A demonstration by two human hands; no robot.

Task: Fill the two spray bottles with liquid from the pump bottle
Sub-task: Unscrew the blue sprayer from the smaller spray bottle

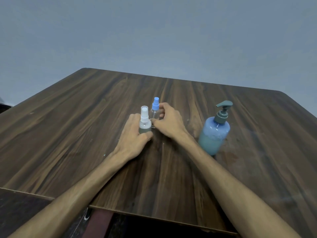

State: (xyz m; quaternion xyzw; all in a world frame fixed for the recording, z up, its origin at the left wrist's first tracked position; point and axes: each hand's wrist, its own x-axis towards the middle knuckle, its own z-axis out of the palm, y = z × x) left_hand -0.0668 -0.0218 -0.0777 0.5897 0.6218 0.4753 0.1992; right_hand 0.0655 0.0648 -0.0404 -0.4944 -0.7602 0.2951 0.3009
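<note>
Left hand (135, 133): fingers wrapped round white sprayer (145, 123).
Right hand (167, 121): fingers pinching blue sprayer (155, 111).
Handling: light, slick plastic, probably tippy; grip bodies, twist caps.

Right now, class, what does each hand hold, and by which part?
The left hand grips the white-capped spray bottle round its lower body. The right hand holds the blue-capped spray bottle by its clear body.
</note>
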